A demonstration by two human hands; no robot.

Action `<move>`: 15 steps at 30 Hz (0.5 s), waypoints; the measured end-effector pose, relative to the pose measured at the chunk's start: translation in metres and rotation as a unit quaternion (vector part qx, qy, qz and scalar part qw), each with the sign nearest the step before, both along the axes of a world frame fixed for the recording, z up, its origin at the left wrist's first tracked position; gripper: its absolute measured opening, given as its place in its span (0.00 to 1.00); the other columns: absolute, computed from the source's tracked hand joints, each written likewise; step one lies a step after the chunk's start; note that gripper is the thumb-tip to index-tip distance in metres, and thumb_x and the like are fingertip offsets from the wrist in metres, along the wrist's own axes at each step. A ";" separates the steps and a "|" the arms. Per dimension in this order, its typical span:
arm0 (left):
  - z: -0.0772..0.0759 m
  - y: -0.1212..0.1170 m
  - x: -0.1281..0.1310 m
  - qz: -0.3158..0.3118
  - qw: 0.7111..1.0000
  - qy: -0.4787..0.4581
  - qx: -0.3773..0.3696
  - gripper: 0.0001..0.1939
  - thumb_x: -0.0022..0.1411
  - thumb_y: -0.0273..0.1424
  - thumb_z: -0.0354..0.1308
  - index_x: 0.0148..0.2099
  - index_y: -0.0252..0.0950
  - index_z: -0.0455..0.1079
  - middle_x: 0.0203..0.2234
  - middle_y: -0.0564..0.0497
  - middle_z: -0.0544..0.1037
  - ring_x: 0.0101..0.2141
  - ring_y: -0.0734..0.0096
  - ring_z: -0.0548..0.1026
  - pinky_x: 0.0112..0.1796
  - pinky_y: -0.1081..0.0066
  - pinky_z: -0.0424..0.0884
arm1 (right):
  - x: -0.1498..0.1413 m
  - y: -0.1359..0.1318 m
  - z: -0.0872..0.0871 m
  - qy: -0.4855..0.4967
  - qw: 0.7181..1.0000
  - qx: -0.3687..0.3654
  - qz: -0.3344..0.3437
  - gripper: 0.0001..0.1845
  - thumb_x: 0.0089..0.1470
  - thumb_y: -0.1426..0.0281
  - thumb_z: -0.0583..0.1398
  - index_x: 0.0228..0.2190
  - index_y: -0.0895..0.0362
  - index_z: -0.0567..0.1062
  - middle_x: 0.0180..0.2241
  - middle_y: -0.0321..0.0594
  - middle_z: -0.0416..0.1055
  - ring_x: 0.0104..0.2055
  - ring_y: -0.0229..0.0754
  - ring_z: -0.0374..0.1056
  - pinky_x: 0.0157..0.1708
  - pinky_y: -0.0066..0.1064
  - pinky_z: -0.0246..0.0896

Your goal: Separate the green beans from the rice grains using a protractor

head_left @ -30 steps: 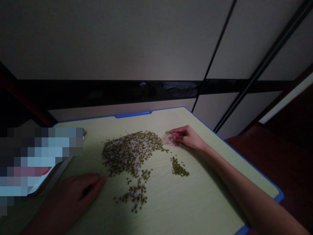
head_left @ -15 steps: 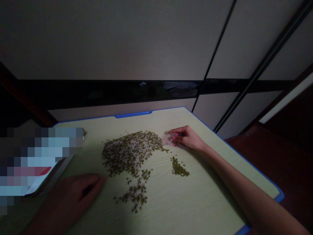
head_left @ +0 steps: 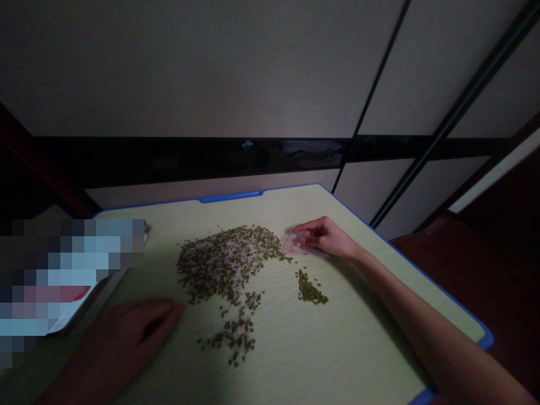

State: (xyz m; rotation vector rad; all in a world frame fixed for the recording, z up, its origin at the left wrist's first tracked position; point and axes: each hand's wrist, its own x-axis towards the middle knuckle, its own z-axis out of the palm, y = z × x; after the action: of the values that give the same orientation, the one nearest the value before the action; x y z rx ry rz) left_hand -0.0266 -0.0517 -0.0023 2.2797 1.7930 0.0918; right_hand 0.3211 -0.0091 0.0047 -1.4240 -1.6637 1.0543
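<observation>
My right hand [head_left: 327, 236] is pinched at the far right of the pile, holding a clear plastic piece [head_left: 290, 245] with pink print; its exact kind is hard to make out. That piece lies low over the table, beside a heap of green mung beans mixed with white grains [head_left: 228, 261]. Just below my right hand sits a small group of green beans [head_left: 311, 289]. My left hand [head_left: 122, 337] rests on the table at the lower left, fingers curled in and thumb close to them; nothing shows in it.
The pale tabletop [head_left: 358, 337] has a blue rim and a blue handle [head_left: 231, 197] at its back edge. A smaller scatter of beans and grains [head_left: 234, 340] lies nearer me. At the left is a blurred-out object [head_left: 84, 270]. Cabinet panels [head_left: 189, 73] stand behind the table.
Both hands stay nearly in place. The clear plastic piece in my right hand has tilted slightly and shows more of its face. The piles look the same.
</observation>
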 end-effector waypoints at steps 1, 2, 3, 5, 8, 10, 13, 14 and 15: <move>0.000 0.000 0.000 0.000 1.000 0.003 0.000 0.25 0.52 0.49 0.36 0.22 0.43 0.70 0.21 0.53 0.77 0.28 0.64 0.74 0.33 0.67 0.64 | 0.000 0.000 0.001 0.000 1.000 -0.002 0.002 0.16 0.40 0.78 0.58 0.35 0.65 0.78 0.14 0.29 0.59 0.15 0.28 0.50 0.15 0.22 0.46; 0.000 0.000 0.000 0.000 1.000 0.006 0.001 0.25 0.52 0.48 0.36 0.22 0.43 0.70 0.21 0.53 0.77 0.29 0.64 0.74 0.33 0.67 0.64 | 0.000 -0.001 0.001 -0.001 1.000 -0.002 0.003 0.16 0.40 0.78 0.58 0.35 0.65 0.77 0.14 0.29 0.59 0.15 0.28 0.50 0.15 0.22 0.46; 0.000 0.000 0.000 0.001 1.000 0.008 0.001 0.25 0.52 0.48 0.36 0.22 0.43 0.70 0.21 0.53 0.77 0.29 0.64 0.74 0.33 0.67 0.64 | 0.000 -0.001 0.001 -0.001 1.000 -0.001 0.002 0.16 0.40 0.78 0.58 0.35 0.65 0.78 0.14 0.29 0.59 0.16 0.28 0.50 0.15 0.22 0.46; 0.000 0.000 -0.001 0.000 1.000 0.010 0.000 0.25 0.52 0.48 0.36 0.21 0.43 0.69 0.21 0.53 0.77 0.28 0.64 0.74 0.32 0.68 0.64 | 0.000 -0.001 0.001 0.000 1.000 0.004 0.001 0.16 0.40 0.78 0.58 0.35 0.65 0.78 0.15 0.29 0.59 0.16 0.28 0.50 0.15 0.22 0.46; 0.000 -0.001 -0.001 0.000 1.000 0.009 -0.003 0.25 0.52 0.49 0.36 0.20 0.43 0.68 0.20 0.53 0.76 0.27 0.64 0.74 0.32 0.68 0.64 | -0.001 0.000 -0.001 0.002 1.000 0.012 -0.002 0.16 0.40 0.77 0.58 0.35 0.64 0.78 0.15 0.29 0.60 0.16 0.28 0.50 0.16 0.22 0.48; 0.000 -0.001 -0.001 0.002 1.000 0.005 0.000 0.25 0.52 0.49 0.36 0.21 0.43 0.69 0.20 0.53 0.76 0.28 0.64 0.74 0.33 0.68 0.64 | -0.002 0.000 -0.002 0.001 1.000 0.022 -0.007 0.17 0.40 0.77 0.58 0.35 0.65 0.78 0.15 0.30 0.61 0.16 0.29 0.52 0.16 0.23 0.49; 0.000 -0.001 0.000 0.004 1.000 0.002 0.006 0.25 0.52 0.49 0.36 0.22 0.43 0.70 0.21 0.53 0.77 0.29 0.63 0.74 0.34 0.67 0.64 | -0.004 0.001 -0.004 0.002 1.000 0.028 -0.007 0.16 0.41 0.78 0.58 0.35 0.64 0.78 0.17 0.34 0.66 0.17 0.30 0.55 0.17 0.24 0.51; 0.001 0.000 0.000 0.003 1.000 0.001 0.006 0.25 0.52 0.49 0.36 0.21 0.43 0.69 0.21 0.52 0.76 0.29 0.63 0.74 0.34 0.67 0.64 | -0.005 0.001 -0.004 0.002 1.000 0.028 -0.006 0.16 0.42 0.78 0.57 0.35 0.64 0.78 0.18 0.35 0.67 0.17 0.31 0.56 0.17 0.24 0.51; 0.001 0.000 0.000 0.002 1.000 0.000 0.005 0.25 0.52 0.49 0.36 0.21 0.43 0.69 0.21 0.52 0.76 0.29 0.63 0.74 0.34 0.67 0.64 | -0.005 0.001 -0.004 0.002 1.000 0.029 -0.004 0.15 0.42 0.78 0.57 0.35 0.64 0.78 0.18 0.35 0.67 0.17 0.31 0.57 0.17 0.24 0.51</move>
State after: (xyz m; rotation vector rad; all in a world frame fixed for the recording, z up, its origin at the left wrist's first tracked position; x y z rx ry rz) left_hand -0.0264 -0.0522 -0.0017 2.2842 1.8013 0.1009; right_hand 0.3161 -0.0077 0.0007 -1.3894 -1.6698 0.9969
